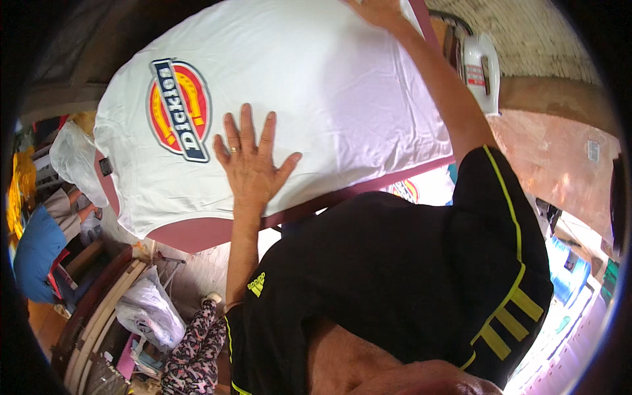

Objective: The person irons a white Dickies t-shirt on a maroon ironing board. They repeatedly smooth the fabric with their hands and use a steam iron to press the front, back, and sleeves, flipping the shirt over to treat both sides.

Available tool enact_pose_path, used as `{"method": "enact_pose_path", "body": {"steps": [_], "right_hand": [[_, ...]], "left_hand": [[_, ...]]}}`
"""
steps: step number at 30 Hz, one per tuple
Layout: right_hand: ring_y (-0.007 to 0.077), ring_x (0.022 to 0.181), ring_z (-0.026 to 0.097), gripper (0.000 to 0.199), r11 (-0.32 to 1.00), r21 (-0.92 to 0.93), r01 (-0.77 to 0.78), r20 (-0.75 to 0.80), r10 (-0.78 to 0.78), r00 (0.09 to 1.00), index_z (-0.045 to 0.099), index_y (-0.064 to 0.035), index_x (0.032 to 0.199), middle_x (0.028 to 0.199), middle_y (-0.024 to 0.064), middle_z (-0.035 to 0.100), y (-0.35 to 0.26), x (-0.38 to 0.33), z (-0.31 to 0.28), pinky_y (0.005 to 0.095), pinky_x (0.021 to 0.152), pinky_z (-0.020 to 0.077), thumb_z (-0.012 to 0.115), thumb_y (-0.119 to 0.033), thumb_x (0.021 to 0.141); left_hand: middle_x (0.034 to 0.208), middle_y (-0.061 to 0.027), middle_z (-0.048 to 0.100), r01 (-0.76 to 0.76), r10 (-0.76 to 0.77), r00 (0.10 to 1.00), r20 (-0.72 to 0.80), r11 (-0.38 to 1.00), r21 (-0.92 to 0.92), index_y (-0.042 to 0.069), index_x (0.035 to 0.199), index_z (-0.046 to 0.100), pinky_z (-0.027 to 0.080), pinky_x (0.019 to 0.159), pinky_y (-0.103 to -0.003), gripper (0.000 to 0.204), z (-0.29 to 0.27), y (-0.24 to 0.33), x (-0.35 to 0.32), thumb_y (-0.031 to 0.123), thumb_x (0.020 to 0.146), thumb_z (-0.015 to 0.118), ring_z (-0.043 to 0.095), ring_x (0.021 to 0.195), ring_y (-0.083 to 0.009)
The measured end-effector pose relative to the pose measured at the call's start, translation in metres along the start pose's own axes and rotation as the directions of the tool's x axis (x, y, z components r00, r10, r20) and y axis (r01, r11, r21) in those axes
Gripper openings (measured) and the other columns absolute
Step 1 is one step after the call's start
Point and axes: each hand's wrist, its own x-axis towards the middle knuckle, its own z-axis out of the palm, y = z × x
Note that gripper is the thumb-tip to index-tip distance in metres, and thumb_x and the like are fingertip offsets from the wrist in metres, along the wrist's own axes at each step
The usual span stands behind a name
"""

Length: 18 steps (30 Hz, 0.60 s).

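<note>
A white T-shirt (289,79) lies spread over a maroon board (191,235), whose edges show around the cloth. On its left part is a red, yellow and dark blue oval print (178,110). My left hand (253,168) rests flat on the shirt just right of the print, fingers spread, a ring on one of them. My right hand (378,10) is at the far edge of the shirt, partly cut off by the top of the picture. Its fingers are mostly out of sight, so whether they grip the cloth is unclear.
A white appliance with a handle, resembling an iron (482,74), stands beyond my right arm. Another printed white cloth (407,189) shows below the board's near edge. Plastic bags (150,309) are at the left, near a person's patterned trousers (193,352).
</note>
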Motion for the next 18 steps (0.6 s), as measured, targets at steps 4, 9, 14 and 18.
{"method": "enact_pose_path", "body": {"steps": [4,9,14,18], "right_hand": [[0.0438,0.15,0.018,0.087,0.998,0.025,-0.055,-0.139,0.058,0.989,0.031,-0.0047,0.154,0.163,0.0183,0.023,0.029,-0.03,0.022,0.0643,0.116,0.0175,0.047,-0.066,0.095],[0.0374,0.141,0.034,0.074,0.93,0.242,0.276,-0.204,-0.229,0.952,0.052,-0.0118,0.142,0.152,0.0098,0.042,-0.05,-0.189,-0.017,0.0578,0.109,0.033,0.071,-0.052,0.083],[0.033,0.144,0.036,0.072,0.946,0.289,0.146,-0.117,-0.116,0.986,0.049,-0.0126,0.145,0.155,0.0093,0.04,0.0,-0.267,-0.034,0.0521,0.116,0.0282,0.07,-0.047,0.086],[0.0331,0.147,0.032,0.066,0.972,0.185,0.145,-0.153,-0.117,0.981,0.043,-0.0103,0.149,0.157,0.0131,0.037,0.073,-0.286,-0.054,0.0512,0.117,0.0275,0.067,-0.034,0.092]], "left_hand": [[0.166,-0.0155,0.017,-0.088,0.087,0.996,-0.026,0.995,-0.036,0.024,0.155,0.038,-0.011,0.115,-0.061,0.086,0.007,0.018,0.012,0.073,0.086,0.055,0.001,0.155,-0.0383],[0.166,-0.0152,0.02,-0.18,0.18,0.983,0.025,0.984,0.0,0.021,0.155,0.037,0.004,0.111,-0.071,0.085,0.022,0.062,0.045,0.068,0.087,0.058,0.01,0.153,-0.0413],[0.164,-0.0152,0.022,-0.338,0.339,0.941,0.012,0.94,-0.055,0.019,0.154,0.037,0.017,0.106,-0.077,0.084,0.042,0.125,0.065,0.064,0.087,0.06,0.019,0.15,-0.044],[0.164,-0.0143,0.024,-0.515,0.553,0.819,0.151,0.825,-0.231,0.024,0.15,0.045,0.018,0.107,-0.077,0.077,0.041,0.195,0.066,0.06,0.084,0.065,0.018,0.15,-0.0442]]}}
